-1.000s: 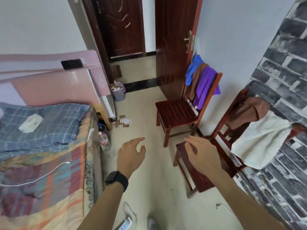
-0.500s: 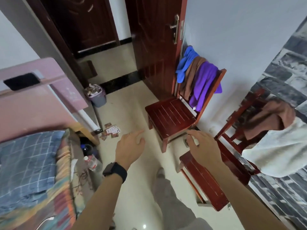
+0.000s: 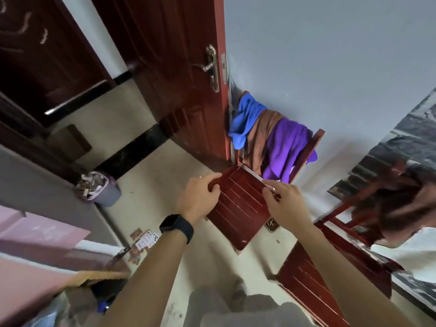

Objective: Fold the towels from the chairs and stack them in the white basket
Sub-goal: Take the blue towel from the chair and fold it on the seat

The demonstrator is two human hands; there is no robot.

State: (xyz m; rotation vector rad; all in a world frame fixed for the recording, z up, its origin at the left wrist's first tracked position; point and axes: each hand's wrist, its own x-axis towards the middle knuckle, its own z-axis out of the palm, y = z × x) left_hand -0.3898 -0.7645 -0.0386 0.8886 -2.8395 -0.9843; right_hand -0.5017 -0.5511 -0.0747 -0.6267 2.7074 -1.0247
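No readable text or labels, markings on the floor cards (image 3: pixel 146 239) too blurred to make out

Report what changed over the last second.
The person stepped closer to the far chair; the left hand and right hand now reach over its seat, both empty. Nothing taken hold of or released. The blue towel, brown towel and purple towel stay draped over its back.

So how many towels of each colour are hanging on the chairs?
blue towel: 1
brown towels: 2
purple towel: 1
white towel: 1, blurred at the right edge
Total: 5
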